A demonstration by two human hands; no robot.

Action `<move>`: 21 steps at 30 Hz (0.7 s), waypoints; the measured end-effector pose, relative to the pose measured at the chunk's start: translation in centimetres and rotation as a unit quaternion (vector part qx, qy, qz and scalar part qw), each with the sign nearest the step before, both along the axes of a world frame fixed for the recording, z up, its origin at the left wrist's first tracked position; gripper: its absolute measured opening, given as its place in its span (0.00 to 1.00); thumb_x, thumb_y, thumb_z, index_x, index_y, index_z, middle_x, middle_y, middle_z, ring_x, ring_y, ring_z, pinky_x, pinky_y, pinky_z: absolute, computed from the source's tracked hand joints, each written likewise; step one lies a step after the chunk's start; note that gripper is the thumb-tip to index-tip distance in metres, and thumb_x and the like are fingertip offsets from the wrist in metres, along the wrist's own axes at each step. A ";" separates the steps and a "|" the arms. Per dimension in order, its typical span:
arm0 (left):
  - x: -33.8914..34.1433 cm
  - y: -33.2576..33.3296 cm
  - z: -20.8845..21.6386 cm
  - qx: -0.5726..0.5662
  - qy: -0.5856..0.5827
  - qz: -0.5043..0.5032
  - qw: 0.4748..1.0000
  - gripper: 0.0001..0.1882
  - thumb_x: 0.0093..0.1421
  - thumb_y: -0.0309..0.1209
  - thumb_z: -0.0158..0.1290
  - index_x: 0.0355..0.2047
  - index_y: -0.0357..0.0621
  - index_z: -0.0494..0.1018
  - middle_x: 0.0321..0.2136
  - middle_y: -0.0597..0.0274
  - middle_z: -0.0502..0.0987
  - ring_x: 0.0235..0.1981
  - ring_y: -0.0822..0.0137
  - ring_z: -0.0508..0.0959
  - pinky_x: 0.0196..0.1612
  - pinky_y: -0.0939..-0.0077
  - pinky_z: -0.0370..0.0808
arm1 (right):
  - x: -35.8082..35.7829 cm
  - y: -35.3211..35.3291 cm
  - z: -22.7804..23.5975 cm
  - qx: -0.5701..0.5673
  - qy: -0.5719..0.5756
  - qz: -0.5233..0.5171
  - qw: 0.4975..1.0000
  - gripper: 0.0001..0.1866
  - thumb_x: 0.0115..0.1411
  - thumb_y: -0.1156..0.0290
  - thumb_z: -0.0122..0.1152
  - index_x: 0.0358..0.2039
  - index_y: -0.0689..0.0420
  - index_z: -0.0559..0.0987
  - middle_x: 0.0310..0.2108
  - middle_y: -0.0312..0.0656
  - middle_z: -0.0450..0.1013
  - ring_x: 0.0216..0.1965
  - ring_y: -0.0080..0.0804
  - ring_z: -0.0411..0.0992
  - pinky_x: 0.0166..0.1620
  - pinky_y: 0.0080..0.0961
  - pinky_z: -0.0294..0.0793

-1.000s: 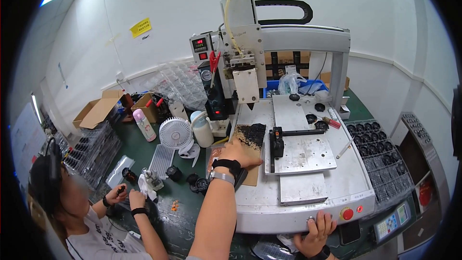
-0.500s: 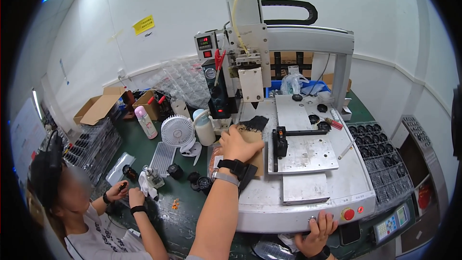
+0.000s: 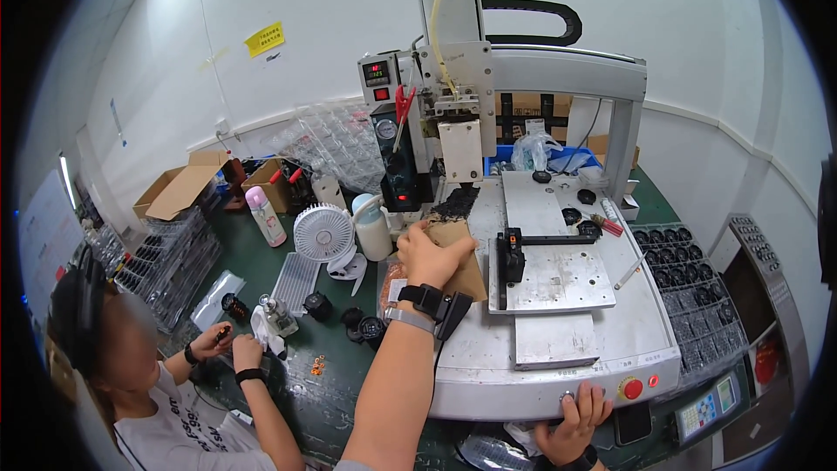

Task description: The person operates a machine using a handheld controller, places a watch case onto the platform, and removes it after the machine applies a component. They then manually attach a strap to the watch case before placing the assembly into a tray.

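My left hand point(image 3: 433, 257) grips a piece of brown cardboard point(image 3: 468, 276), its fingers closed on the left side. Black, rough residue point(image 3: 455, 201) coats the cardboard's far end, which sits right beneath the head point(image 3: 460, 153) of a benchtop dispensing machine. The head's tip is hidden against the black residue. My right hand point(image 3: 573, 426) rests at the machine's front panel point(image 3: 506, 397), fingers apart and bent, with a fingertip at a small silver button. It holds nothing that I can see.
A metal fixture plate point(image 3: 558, 283) with a black bar lies on the machine bed. A red emergency button point(image 3: 631, 388) is right of my right hand. Left stand a white fan point(image 3: 323, 234) and a bottle point(image 3: 373, 231). A co-worker's hands point(image 3: 228, 347) handle a small dark part. Trays point(image 3: 689, 296) stand right.
My left hand has brought the cardboard's blackened end up and under the head, meeting its tip. The view has shifted slightly. My right hand stays at the front panel.
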State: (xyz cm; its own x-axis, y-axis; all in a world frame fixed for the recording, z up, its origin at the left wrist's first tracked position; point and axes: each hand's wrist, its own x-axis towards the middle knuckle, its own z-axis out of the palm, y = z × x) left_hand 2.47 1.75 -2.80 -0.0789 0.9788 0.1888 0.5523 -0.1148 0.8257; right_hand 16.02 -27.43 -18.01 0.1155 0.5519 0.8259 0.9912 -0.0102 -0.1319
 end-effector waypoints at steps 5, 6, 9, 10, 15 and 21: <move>0.2 0.2 -0.1 0.004 -0.015 0.001 1.000 0.50 0.33 0.51 0.65 0.53 0.35 0.60 0.52 0.42 0.59 0.55 0.49 0.60 0.58 0.62 0.60 | 0.3 -0.4 -0.8 -0.067 -0.015 -0.038 0.997 0.30 0.41 0.66 0.57 0.48 0.56 0.63 0.56 0.57 0.59 0.61 0.57 0.50 0.61 0.58 0.37; 0.2 0.1 -0.1 0.004 -0.023 0.000 1.000 0.50 0.33 0.51 0.65 0.53 0.35 0.60 0.52 0.42 0.59 0.55 0.49 0.60 0.58 0.62 0.60 | 0.2 -0.3 -0.5 -0.061 -0.016 -0.041 0.997 0.28 0.42 0.64 0.57 0.47 0.56 0.65 0.56 0.54 0.59 0.61 0.55 0.50 0.61 0.57 0.37; 0.2 0.3 -0.1 0.003 -0.022 0.004 1.000 0.50 0.33 0.51 0.65 0.53 0.35 0.60 0.52 0.42 0.58 0.55 0.49 0.60 0.57 0.62 0.60 | 0.8 -1.7 2.3 -0.110 -0.017 -0.008 0.994 0.23 0.43 0.68 0.55 0.43 0.57 0.70 0.54 0.53 0.62 0.61 0.56 0.51 0.61 0.57 0.39; 0.2 0.4 -0.1 0.005 -0.023 0.006 1.000 0.50 0.33 0.51 0.65 0.53 0.35 0.60 0.52 0.42 0.58 0.55 0.49 0.60 0.57 0.62 0.60 | 1.2 -2.3 4.1 -0.109 -0.019 -0.006 0.994 0.23 0.43 0.68 0.55 0.43 0.57 0.70 0.54 0.53 0.62 0.61 0.56 0.51 0.61 0.57 0.39; -0.2 0.5 -0.2 0.003 -0.038 0.008 0.999 0.48 0.33 0.51 0.65 0.52 0.35 0.62 0.51 0.42 0.60 0.54 0.50 0.61 0.56 0.63 0.62 | 5.4 -4.8 7.7 -0.127 0.029 -0.184 0.974 0.30 0.48 0.68 0.55 0.54 0.62 0.68 0.53 0.56 0.63 0.57 0.55 0.57 0.57 0.51 0.51; -0.4 0.7 -0.3 0.004 -0.052 0.029 0.998 0.47 0.32 0.51 0.66 0.50 0.35 0.64 0.50 0.43 0.62 0.52 0.50 0.65 0.55 0.63 0.64 | 6.4 -6.1 6.9 -0.167 0.012 -0.197 0.966 0.28 0.48 0.70 0.54 0.52 0.63 0.68 0.54 0.54 0.63 0.57 0.51 0.58 0.58 0.48 0.53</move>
